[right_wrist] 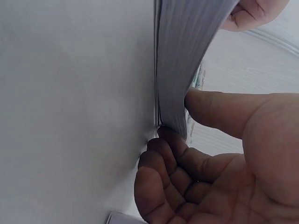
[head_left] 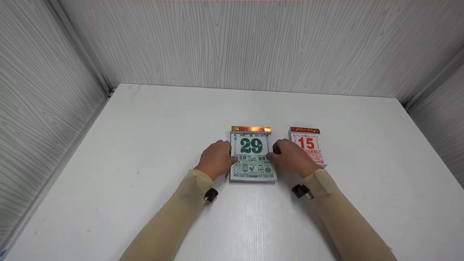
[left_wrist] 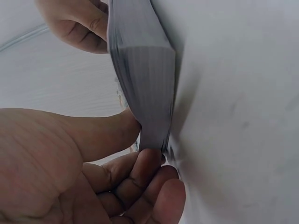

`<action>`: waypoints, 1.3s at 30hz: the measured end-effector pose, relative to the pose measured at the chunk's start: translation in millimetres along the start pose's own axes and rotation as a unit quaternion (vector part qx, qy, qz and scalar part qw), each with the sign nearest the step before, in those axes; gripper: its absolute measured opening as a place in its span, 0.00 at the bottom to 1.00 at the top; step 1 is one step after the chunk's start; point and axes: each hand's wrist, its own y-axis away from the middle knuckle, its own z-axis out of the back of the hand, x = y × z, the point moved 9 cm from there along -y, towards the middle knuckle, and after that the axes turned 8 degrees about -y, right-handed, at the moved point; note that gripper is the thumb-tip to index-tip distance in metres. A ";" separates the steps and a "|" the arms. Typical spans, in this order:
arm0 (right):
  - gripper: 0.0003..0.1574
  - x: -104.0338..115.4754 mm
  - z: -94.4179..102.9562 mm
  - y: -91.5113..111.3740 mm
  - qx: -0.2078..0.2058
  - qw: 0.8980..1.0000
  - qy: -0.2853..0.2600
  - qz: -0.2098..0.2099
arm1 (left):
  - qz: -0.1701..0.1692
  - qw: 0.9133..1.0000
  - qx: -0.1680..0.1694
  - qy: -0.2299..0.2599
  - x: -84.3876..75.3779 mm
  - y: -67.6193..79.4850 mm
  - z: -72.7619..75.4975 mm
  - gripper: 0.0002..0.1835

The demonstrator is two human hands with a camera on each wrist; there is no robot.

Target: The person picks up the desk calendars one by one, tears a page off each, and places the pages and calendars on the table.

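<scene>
A: Where is the green calendar (head_left: 252, 163)?
B: It lies on the desk (head_left: 108, 163), just left of the red calendar (head_left: 306, 143).
A: Who holds it?
B: The left hand (head_left: 216, 157) pinches the edge far from the red calendar; the right hand (head_left: 293, 155) pinches the nearer edge.
A: Which step?
B: Gripping or placing it, I suppose. The next move probably calls for equal care from both sides.

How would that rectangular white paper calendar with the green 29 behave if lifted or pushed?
The green-numbered calendar may be heavy for its size: its pages stack densely. Those thin, layered pages could splay when lifted. Being blocky, it probably won't roll.
</scene>
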 end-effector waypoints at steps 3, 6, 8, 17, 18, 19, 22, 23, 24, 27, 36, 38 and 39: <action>0.23 0.1 -0.4 0.4 0.002 1.000 -0.015 0.001 | -0.003 1.000 -0.003 0.001 -0.7 0.9 0.8 0.18; 0.21 1.1 0.4 1.3 0.004 0.999 -0.037 0.005 | -0.009 1.000 -0.008 0.011 -1.3 1.0 2.3 0.18; 0.20 2.3 0.6 2.1 0.007 0.999 -0.046 0.010 | -0.014 1.000 -0.008 0.022 -1.4 0.7 2.2 0.18; 0.21 14.9 11.4 6.7 -0.015 0.993 -0.091 0.067 | -0.031 0.997 -0.013 0.076 -3.8 -0.5 2.9 0.24; 0.21 17.5 14.5 8.0 -0.023 0.991 -0.103 0.076 | -0.031 0.996 -0.013 0.086 -4.2 -0.5 3.6 0.24; 0.21 19.8 18.0 9.4 -0.033 0.989 -0.117 0.083 | -0.032 0.994 -0.010 0.099 -4.8 -0.6 4.2 0.24; 0.20 26.2 28.5 14.0 -0.063 0.982 -0.148 0.101 | -0.034 0.990 -0.004 0.138 -5.4 -0.3 7.1 0.22; 0.20 27.8 31.9 15.5 -0.074 0.979 -0.156 0.106 | -0.035 0.988 -0.004 0.151 -5.8 0.0 8.9 0.21; 0.19 29.0 35.1 16.7 -0.084 0.976 -0.165 0.111 | -0.036 0.986 -0.008 0.165 -6.0 0.1 11.2 0.20; 0.17 31.8 44.2 19.7 -0.117 0.965 -0.196 0.129 | -0.047 0.978 -0.045 0.198 -5.6 -0.1 22.4 0.18; 0.37 29.4 54.5 17.8 -0.137 0.918 -0.339 0.154 | -0.094 0.935 -0.145 0.309 -8.1 5.5 58.0 0.13; 0.38 28.5 54.7 17.4 -0.136 0.913 -0.355 0.148 | -0.099 0.927 -0.147 0.331 -8.1 5.4 59.5 0.14; 0.37 28.0 54.9 17.2 -0.137 0.911 -0.360 0.148 | -0.102 0.923 -0.145 0.342 -7.7 4.6 59.1 0.15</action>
